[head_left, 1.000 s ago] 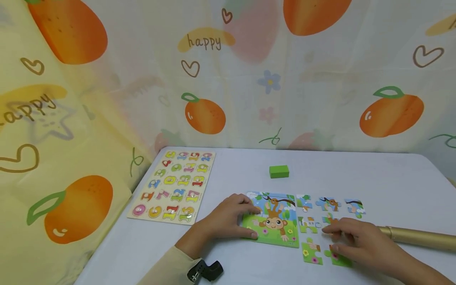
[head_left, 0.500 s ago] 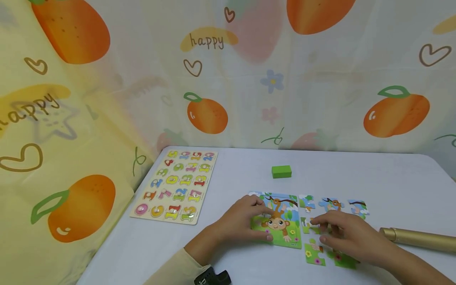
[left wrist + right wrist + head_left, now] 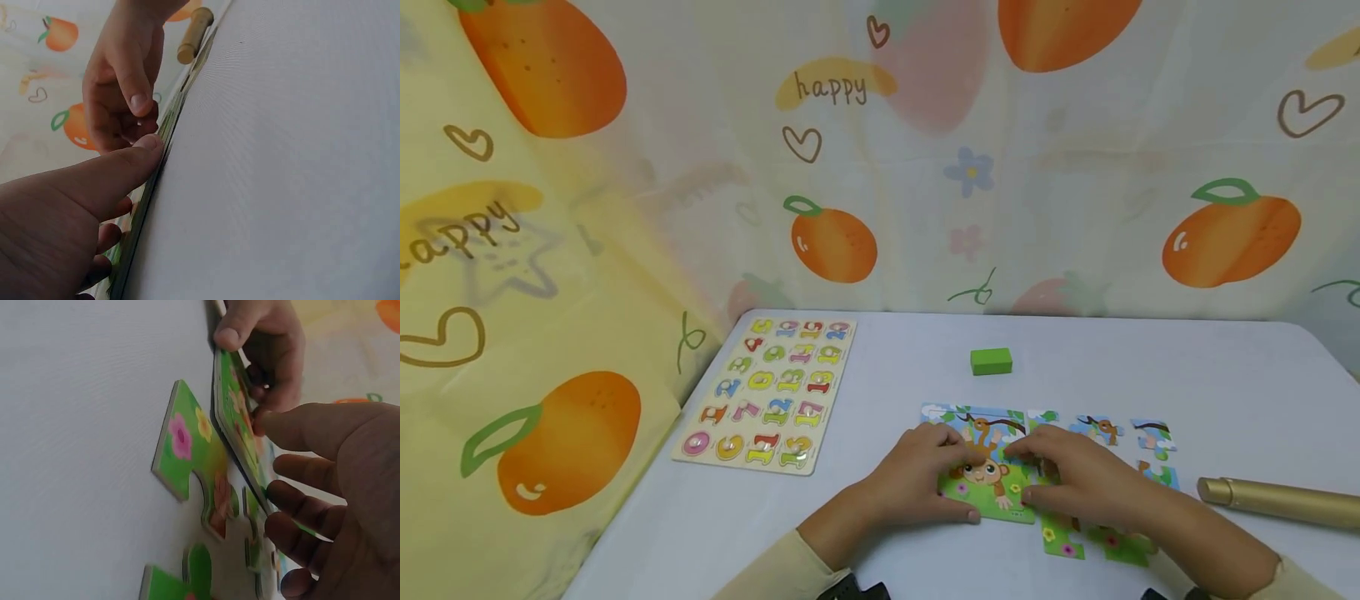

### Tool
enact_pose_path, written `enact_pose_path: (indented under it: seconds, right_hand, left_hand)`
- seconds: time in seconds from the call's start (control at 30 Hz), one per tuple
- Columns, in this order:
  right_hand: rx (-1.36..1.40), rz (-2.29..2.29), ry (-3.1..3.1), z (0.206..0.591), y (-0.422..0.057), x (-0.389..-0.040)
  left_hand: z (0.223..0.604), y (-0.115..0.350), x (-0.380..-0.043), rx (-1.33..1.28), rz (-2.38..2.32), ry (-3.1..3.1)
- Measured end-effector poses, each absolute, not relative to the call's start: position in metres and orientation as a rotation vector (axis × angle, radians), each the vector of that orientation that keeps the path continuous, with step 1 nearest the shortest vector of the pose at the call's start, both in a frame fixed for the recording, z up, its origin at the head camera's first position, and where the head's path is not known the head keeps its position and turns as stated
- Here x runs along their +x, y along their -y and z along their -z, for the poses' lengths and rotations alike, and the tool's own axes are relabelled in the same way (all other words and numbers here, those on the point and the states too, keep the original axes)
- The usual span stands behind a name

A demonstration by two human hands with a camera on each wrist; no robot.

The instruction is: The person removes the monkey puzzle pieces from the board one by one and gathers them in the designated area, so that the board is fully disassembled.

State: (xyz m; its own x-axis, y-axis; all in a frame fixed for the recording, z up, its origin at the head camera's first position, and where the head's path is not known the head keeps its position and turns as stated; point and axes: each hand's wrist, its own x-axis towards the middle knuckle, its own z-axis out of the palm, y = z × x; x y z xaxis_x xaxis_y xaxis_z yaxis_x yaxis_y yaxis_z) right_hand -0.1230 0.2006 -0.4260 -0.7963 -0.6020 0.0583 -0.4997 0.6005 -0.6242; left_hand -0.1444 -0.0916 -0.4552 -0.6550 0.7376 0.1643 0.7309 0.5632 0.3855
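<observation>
A square puzzle board [image 3: 992, 492] with a monkey picture lies on the white table. Over its left part rests my left hand [image 3: 910, 479], thumb along the front edge and fingertips on the picture. My right hand [image 3: 1082, 475] reaches over the board's right edge, its thumb and fingers spread apart in the right wrist view with nothing between them. Loose jigsaw pieces lie right of the board, among them a green corner piece [image 3: 187, 440] with pink and yellow flowers and a branch piece [image 3: 1152, 435]. My right hand hides several of them in the head view.
A number board [image 3: 763, 396] lies at the table's left. A green block [image 3: 991, 362] sits behind the puzzle, and a gold tube [image 3: 1277, 502] extends to the right. Fruit-printed cloth [image 3: 910, 167] hangs behind the table.
My right hand has moved left from the loose pieces to the board's right edge, uncovering a piece in the right column. My left hand has slid slightly right over the board.
</observation>
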Motion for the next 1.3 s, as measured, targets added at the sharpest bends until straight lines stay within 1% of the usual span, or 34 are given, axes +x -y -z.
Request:
enact_pose_path:
  seconds: [0.17,0.5,0.87,1.17,1.3]
  right_hand:
    - [-0.925,0.875,-2.669,0.426,-0.191,-0.128]
    - [-0.934,0.880,-2.639,0.426,-0.182,-0.127]
    - [-0.896,0.935,-2.586,0.427,-0.178,-0.125]
    - [-0.963,1.001,-2.605,0.424,-0.177,-0.126]
    - [-0.941,1.037,-2.569,0.423,-0.177,-0.126]
  left_hand:
    - [0.456,0.092,-0.145,1.285,-0.659,-2.760]
    - [0.454,0.091,-0.145,1.212,-0.690,-2.733]
    - [0.454,0.091,-0.145,1.201,-0.690,-2.740]
    - [0.453,0.090,-0.146,1.194,-0.692,-2.735]
    - [0.454,0.091,-0.145,1.194,-0.694,-2.734]
